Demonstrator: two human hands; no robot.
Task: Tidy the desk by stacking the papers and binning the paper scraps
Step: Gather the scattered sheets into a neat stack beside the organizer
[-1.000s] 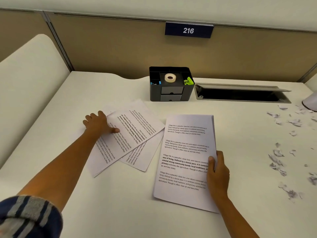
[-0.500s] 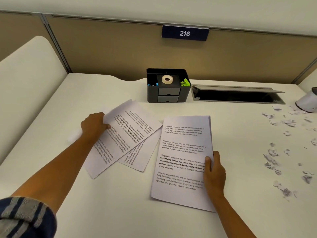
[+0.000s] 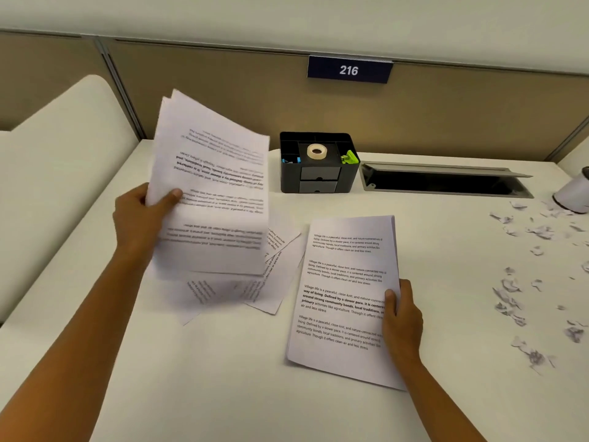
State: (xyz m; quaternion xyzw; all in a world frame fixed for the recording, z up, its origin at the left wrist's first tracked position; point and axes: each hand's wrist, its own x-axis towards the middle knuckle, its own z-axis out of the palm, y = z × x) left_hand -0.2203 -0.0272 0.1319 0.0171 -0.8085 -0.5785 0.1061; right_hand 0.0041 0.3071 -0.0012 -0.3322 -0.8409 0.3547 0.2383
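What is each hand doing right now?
Left hand: closed on lifted sheets.
Right hand: gripping the paper stack on the desk.

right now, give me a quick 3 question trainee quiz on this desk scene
1. True or false: the left hand holds sheets lifted off the desk.
2. Which item sits on top of the black organizer? A) tape roll B) stapler C) mug
3. On which side of the neat stack do the paper scraps lie?

Key: 1 true. 2 A, the tape roll. 3 Right of it, beyond the right hand.
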